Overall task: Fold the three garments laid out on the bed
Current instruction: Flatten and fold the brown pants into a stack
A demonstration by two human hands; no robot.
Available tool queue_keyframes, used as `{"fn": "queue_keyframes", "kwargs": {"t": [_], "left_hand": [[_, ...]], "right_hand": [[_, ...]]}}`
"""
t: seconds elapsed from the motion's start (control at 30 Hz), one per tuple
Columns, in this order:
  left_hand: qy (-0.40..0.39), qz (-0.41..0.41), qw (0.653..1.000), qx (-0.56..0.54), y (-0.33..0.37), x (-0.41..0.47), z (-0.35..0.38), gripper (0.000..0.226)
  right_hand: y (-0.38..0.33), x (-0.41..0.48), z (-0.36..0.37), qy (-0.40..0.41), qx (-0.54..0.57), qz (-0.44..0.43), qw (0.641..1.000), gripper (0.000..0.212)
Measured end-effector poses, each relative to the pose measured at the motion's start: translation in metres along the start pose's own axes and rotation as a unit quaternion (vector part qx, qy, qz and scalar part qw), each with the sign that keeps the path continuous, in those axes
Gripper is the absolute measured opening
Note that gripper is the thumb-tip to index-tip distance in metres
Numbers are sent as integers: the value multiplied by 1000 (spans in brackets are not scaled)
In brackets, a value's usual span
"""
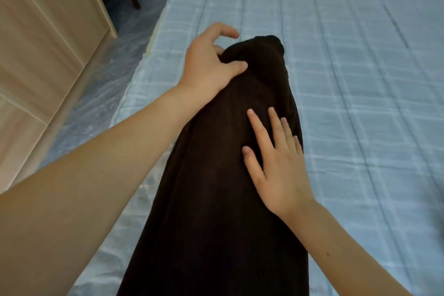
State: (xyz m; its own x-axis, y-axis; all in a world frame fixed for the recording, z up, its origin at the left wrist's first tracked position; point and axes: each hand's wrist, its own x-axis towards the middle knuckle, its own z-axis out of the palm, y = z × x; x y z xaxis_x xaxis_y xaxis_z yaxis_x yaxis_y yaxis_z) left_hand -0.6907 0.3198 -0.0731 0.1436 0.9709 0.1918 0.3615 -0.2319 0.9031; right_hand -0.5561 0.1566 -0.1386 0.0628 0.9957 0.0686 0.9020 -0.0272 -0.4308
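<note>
A dark brown garment (216, 175) lies stretched lengthwise along the left side of a bed (360, 79) covered in a pale blue checked sheet. The plain, soft-looking fabric runs as one long band from the bottom edge of the view, where it is widest. It narrows toward its far end, which is bunched into a rounded, slightly raised hump. The surface is mostly smooth, with shallow lengthwise creases. Its left edge runs close to the side of the mattress, its right edge well inside the sheet.
</note>
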Motion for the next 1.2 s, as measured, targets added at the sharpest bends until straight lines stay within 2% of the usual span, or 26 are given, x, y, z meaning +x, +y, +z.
{"fn": "queue_keyframes", "kwargs": {"t": [0.03,0.13,0.17,0.2,0.23,0.3,0.33,0.37,0.43,0.5,0.6,0.77,0.83,0.93,1.03,1.1,1.2], "left_hand": [[23,9,1000,20,-8,1,1,45],[-51,-109,979,162,-38,-8,9,59],[-58,-122,969,207,-41,-11,12,67],[-44,-90,962,253,-38,-18,13,70],[-19,-8,955,297,-29,-28,11,67],[-7,187,914,360,-18,-56,8,53],[-26,232,897,375,-21,-76,7,51],[-59,235,886,395,-26,-95,5,52],[-142,181,870,435,-46,-123,4,57],[-191,146,862,445,-69,-129,6,59],[-194,134,865,443,-82,-124,10,60],[-241,94,846,465,-46,-129,-2,62],[-216,72,861,455,-25,-156,-11,61],[-184,65,883,428,-5,-252,-34,58],[-212,74,876,427,-23,-320,-59,57],[-229,74,869,431,-47,-330,-66,61],[-230,69,864,443,-59,-329,-63,61]], "right_hand": [[1,1,1,6,-11,8,1000,60],[1,1,10,-44,-61,32,997,61],[1,2,10,-53,-63,38,996,62],[1,2,8,-55,-60,42,996,63],[-1,0,6,-51,-51,47,996,64],[-7,-10,3,-16,-12,71,997,68],[-11,-19,3,4,11,86,996,69],[-14,-28,5,18,27,99,995,70],[-17,-41,16,12,23,108,994,68],[-12,-42,28,7,-1,106,994,65],[-6,-35,37,15,-8,116,993,65],[-20,-43,11,-46,-27,122,991,64],[-36,-65,-3,-41,-21,110,993,62],[-74,-150,-6,-11,-5,83,996,58],[-83,-213,11,-12,-34,89,995,55],[-74,-221,26,-39,-52,78,995,54],[-67,-223,36,-37,-56,70,995,56]]}}
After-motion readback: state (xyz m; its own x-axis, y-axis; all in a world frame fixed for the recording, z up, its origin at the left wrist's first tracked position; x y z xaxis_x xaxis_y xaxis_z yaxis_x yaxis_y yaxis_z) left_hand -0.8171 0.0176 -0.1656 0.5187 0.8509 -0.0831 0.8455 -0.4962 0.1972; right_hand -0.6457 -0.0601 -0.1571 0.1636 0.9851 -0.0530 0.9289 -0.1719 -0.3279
